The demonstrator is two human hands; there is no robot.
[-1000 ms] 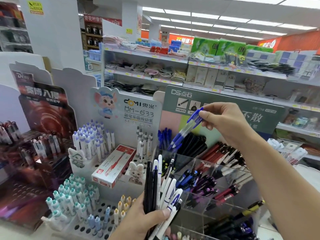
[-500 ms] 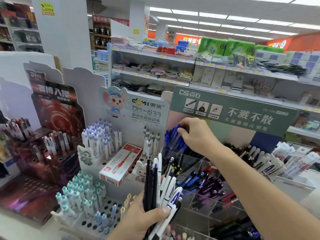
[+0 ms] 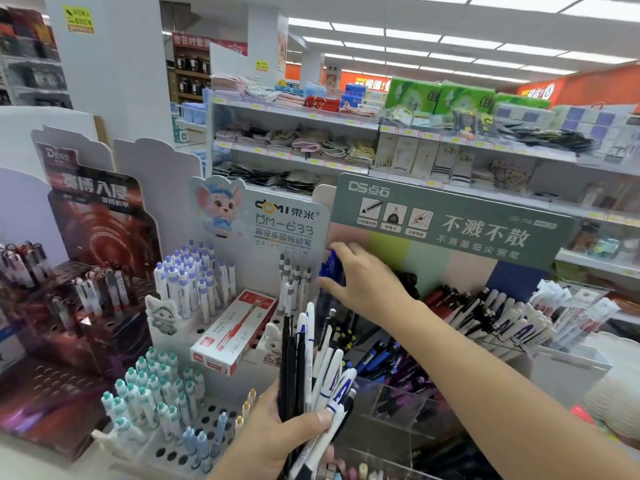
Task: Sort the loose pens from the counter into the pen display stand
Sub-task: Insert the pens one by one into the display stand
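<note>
Blue pens stand bunched in the back-left compartment of the clear pen display stand, and your right hand is laid against them, fingers stretched out and slightly spread, fingertips touching the caps. Whether a pen is pinched under that palm cannot be made out. Your forearm runs down to the lower right across the stand's front.

Your left hand is low in the middle, thumb wrapped over a bundle of loose pens, gripping them upright: black barrels on the left of the bunch, white ones with blue print on the right, tips fanning upward.

Further out in the stand, black pens show just behind your right wrist, red and white pens lean in the compartments to the right, and dark blue and purple ones lie lower down between your two arms.

To the left stands a white perforated rack carrying purple-capped pens above and teal-capped pens below, with a red and white box lying across it. A dark red display sits beside that. Behind everything runs a green header card and store shelves of folded goods.
</note>
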